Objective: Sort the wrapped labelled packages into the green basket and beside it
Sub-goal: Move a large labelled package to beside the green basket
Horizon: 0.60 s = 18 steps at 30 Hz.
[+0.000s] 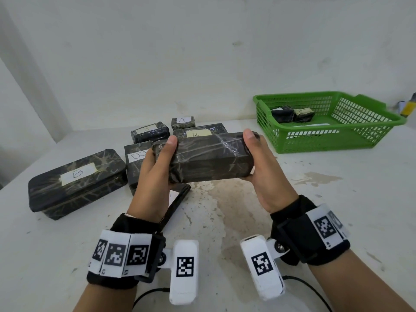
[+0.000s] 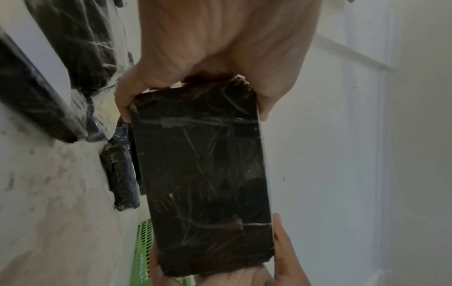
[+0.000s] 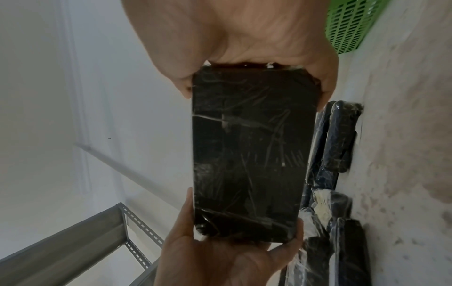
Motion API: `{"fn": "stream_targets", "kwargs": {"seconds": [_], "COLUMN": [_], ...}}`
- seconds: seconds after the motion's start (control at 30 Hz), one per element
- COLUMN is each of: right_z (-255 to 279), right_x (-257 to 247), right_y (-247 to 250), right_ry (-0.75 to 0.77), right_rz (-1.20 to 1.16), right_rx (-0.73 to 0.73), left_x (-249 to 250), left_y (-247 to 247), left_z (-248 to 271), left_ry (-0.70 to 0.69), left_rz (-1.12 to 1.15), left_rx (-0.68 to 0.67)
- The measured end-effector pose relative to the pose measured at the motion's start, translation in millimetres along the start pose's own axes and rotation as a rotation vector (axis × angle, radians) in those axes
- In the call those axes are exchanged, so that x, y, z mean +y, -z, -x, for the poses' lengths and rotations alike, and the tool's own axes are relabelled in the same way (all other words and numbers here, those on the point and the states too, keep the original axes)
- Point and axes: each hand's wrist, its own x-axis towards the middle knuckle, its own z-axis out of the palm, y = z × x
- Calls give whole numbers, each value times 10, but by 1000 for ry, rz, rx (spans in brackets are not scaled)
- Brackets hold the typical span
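A long dark wrapped package (image 1: 209,158) (image 2: 203,178) (image 3: 249,154) hangs above the table, held at both ends. My left hand (image 1: 157,163) (image 2: 195,58) grips its left end with the thumb on top. My right hand (image 1: 258,161) (image 3: 244,42) grips its right end the same way. No label shows on its visible faces. The green basket (image 1: 337,140) (image 2: 144,251) (image 3: 349,23) stands at the right rear with two small dark packages (image 1: 292,113) inside. Several more wrapped packages lie at the left: a big one marked B (image 1: 76,181), others marked B (image 1: 135,163) (image 1: 198,131) and A (image 1: 182,122) (image 1: 150,132).
A thin dark flat item (image 1: 177,199) lies under my left hand. The stained white table (image 1: 225,210) meets a white wall behind. A yellow object (image 1: 408,106) sits behind the basket's right corner. A grey metal shelf frame (image 3: 73,241) stands off to the left.
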Motion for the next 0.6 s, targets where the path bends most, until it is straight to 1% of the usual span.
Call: {"fn": "stream_targets", "kwargs": {"seconds": [0.1, 0.17, 0.23, 0.33, 0.4, 0.47, 0.6], "right_z": [-28, -43, -44, -18, -2, -8, -38], "right_x": [4, 25, 32, 24, 17, 21, 14], "right_y": [17, 46, 56, 51, 41, 50, 73], "right_ry": [-12, -31, -66, -95, -81, -61, -53], "right_rz": [21, 72, 90, -60, -144, -221, -361], "right_rx": [-9, -26, -75, -133, -136, -103, -62], "left_x": [-9, 5, 34, 35, 47, 52, 80], "left_y": [8, 6, 5, 25, 35, 59, 87], "left_z": [-19, 9, 29, 29, 32, 16, -43], "left_ry": [-33, -129, -222, -283, -289, -273, -204], "left_rz": [-13, -33, -56, -13, 27, 100, 120], "left_rx": [-17, -23, 14, 29, 17, 0, 76]}}
